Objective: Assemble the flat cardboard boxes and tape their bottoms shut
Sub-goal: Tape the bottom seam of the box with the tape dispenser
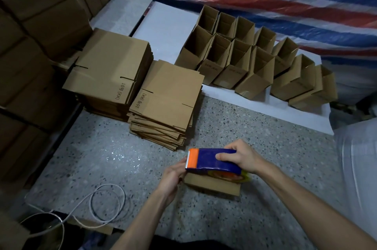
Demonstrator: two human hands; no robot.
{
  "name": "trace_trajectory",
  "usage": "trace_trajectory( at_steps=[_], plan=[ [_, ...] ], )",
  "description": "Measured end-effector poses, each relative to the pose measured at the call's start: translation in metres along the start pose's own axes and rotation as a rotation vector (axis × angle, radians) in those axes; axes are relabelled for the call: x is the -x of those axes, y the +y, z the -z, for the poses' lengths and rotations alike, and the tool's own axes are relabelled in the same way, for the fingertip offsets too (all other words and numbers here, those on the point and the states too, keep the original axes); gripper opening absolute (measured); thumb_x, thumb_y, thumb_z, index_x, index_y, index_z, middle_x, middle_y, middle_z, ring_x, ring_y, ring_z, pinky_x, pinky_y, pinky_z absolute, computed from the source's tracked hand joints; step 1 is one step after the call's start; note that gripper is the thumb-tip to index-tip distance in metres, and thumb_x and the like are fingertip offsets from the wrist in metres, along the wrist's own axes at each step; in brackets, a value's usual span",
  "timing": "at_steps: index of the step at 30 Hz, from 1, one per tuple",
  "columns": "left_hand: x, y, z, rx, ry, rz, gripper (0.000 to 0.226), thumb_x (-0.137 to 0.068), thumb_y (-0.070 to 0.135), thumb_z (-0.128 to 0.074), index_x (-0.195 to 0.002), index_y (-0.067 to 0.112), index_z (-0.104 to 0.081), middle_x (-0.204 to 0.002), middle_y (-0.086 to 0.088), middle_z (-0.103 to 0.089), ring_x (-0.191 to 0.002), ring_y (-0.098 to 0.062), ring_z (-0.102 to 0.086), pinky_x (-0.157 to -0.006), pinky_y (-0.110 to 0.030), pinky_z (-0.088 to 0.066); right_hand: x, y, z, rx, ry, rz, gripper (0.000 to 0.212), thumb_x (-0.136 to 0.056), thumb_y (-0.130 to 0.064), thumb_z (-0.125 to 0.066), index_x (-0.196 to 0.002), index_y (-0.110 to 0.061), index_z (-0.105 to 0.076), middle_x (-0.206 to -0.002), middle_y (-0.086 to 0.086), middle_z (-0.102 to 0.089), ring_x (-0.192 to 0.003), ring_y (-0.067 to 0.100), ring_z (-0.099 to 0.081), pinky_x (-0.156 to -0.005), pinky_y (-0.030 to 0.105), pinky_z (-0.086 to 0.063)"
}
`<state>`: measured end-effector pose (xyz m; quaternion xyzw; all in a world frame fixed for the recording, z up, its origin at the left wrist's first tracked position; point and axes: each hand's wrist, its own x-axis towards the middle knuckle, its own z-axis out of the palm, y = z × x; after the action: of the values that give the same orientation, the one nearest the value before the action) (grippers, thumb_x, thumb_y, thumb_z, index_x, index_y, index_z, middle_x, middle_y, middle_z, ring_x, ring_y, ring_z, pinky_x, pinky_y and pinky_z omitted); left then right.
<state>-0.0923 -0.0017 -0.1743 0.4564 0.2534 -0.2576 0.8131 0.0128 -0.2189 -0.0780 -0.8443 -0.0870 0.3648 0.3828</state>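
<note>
Stacks of flat boxes [163, 94] sit at the far left of the floor [91, 158], with a loose cable [106, 202] coiled nearer you. Your left hand [173, 174] is against the left end of the small box [212, 185] right in front of you. Its fingertips are hidden behind the tape dispenser [208, 160], so I cannot tell how firmly it holds. The dispenser lies on top of the box, its toothed orange end pointing left toward that hand. Your right hand [238, 158] is wrapped over its blue body. Box and dispenser both run left to right, so the tape line likely follows that axis, and your left hand is nearer the blade. Assembled open boxes [244, 60] stand in rows at the far right.
</note>
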Motion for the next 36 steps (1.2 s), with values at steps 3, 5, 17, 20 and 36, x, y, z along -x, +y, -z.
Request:
trace_trajectory(
  at_steps=[3, 5, 17, 20, 36],
  plan=[
    [-0.005, 0.001, 0.0, -0.115, 0.082, -0.012, 0.023, -0.091, 0.008, -0.06, -0.09, 0.014, -0.082, -0.127, 0.018, -0.067, -0.111, -0.006, -0.065, -0.078, -0.022, -0.051, 0.004, -0.007, 0.002, -0.037, -0.078, -0.002, 0.031, -0.082, -0.051, -0.07, -0.06, -0.029, -0.069, -0.057, -0.009, -0.066, -0.051, 0.0, -0.058, -0.051, 0.012, -0.039],
    [-0.007, 0.0, 0.002, -0.157, 0.151, -0.006, 0.022, -0.093, 0.007, -0.059, -0.086, 0.008, -0.08, -0.129, 0.011, -0.067, -0.11, -0.012, -0.066, -0.082, -0.029, -0.053, 0.008, -0.01, 0.003, -0.045, -0.117, -0.007, 0.033, -0.082, -0.055, -0.069, -0.068, -0.025, -0.068, -0.061, -0.01, -0.068, -0.054, 0.0, -0.061, -0.052, 0.01, -0.04],
    [-0.005, -0.01, 0.008, 0.007, 0.29, 0.041, 0.017, -0.095, 0.002, -0.054, -0.099, -0.006, -0.068, -0.128, 0.0, -0.063, -0.107, -0.026, -0.068, -0.073, -0.036, -0.059, 0.047, 0.017, 0.022, -0.095, -0.085, -0.045, 0.032, -0.082, -0.059, -0.067, -0.065, -0.033, -0.074, -0.059, -0.007, -0.068, -0.052, 0.003, -0.06, -0.053, 0.011, -0.038],
    [0.003, -0.016, 0.008, 0.071, 0.282, -0.011, 0.023, -0.093, 0.0, -0.052, -0.104, 0.004, -0.072, -0.125, -0.011, -0.068, -0.108, -0.029, -0.069, -0.083, -0.045, -0.058, 0.047, 0.022, 0.022, -0.04, -0.053, -0.032, 0.034, -0.083, -0.056, -0.068, -0.06, -0.03, -0.071, -0.054, -0.007, -0.064, -0.049, 0.003, -0.057, -0.051, 0.012, -0.037],
    [0.006, -0.033, 0.027, -0.71, 0.249, 0.049, 0.035, -0.097, 0.042, -0.061, -0.087, 0.009, -0.055, -0.083, 0.005, -0.066, -0.078, -0.007, -0.066, -0.061, -0.019, -0.05, 0.018, 0.001, 0.022, 0.248, -0.111, -0.168, 0.036, -0.088, -0.051, -0.07, -0.077, -0.016, -0.072, -0.071, 0.004, -0.073, -0.059, 0.008, -0.064, -0.056, 0.025, -0.045]
  ],
)
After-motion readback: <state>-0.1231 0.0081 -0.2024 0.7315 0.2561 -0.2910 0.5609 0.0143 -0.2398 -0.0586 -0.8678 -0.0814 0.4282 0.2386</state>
